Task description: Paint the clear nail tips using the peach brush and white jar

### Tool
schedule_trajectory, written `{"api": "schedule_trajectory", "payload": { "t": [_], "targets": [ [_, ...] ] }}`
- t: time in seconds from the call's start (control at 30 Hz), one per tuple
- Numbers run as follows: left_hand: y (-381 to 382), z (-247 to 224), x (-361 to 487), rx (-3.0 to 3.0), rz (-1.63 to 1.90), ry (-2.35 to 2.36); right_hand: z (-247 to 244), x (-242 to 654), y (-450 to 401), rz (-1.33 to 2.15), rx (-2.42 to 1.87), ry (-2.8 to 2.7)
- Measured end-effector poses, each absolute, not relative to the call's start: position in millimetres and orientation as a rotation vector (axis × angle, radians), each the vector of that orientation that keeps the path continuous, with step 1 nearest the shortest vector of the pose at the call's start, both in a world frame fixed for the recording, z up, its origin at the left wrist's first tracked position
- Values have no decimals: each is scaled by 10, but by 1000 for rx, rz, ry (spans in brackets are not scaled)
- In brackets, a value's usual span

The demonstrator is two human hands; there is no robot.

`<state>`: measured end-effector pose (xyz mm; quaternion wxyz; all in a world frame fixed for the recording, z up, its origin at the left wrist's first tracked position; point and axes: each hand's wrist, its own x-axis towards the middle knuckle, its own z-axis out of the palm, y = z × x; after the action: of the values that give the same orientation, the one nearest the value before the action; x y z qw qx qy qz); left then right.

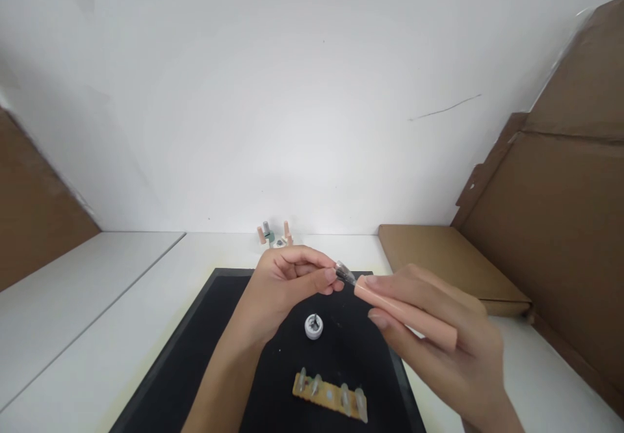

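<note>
In my right hand [439,335] is a nail polish brush [407,316] with a long peach-coloured handle, gripped between thumb and fingers. Its dark bristles point left and meet a small clear piece [342,268] that looks like a false nail tip. My left hand [297,277] pinches this piece between thumb and forefinger; whether the bristles touch it or just overlap it in view, I cannot tell. Below the hands, a small white round pot [314,326] with something dark inside stands on the black mat [273,381]. Nearer me lies a yellow strip [330,396] bearing several translucent nail tips.
Several small bottles with peach and grey caps [275,233] stand by the wall, partly behind my left hand. A flat cardboard box [439,257] lies at the back right. Tall cardboard panels [560,225] flank the white table [112,303] on both sides.
</note>
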<state>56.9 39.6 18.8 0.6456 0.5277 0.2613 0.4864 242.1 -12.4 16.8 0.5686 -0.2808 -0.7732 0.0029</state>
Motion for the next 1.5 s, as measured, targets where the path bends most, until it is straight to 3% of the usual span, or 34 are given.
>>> {"api": "schedule_trajectory", "payload": {
  "t": [0.4,1.5],
  "targets": [
    [400,169,549,1198,1130,598,163,2404,-119,-192,-634,-1838],
    [424,157,537,1235,1123,572,182,2378,-122,-150,-595,-1819]
  ]
}}
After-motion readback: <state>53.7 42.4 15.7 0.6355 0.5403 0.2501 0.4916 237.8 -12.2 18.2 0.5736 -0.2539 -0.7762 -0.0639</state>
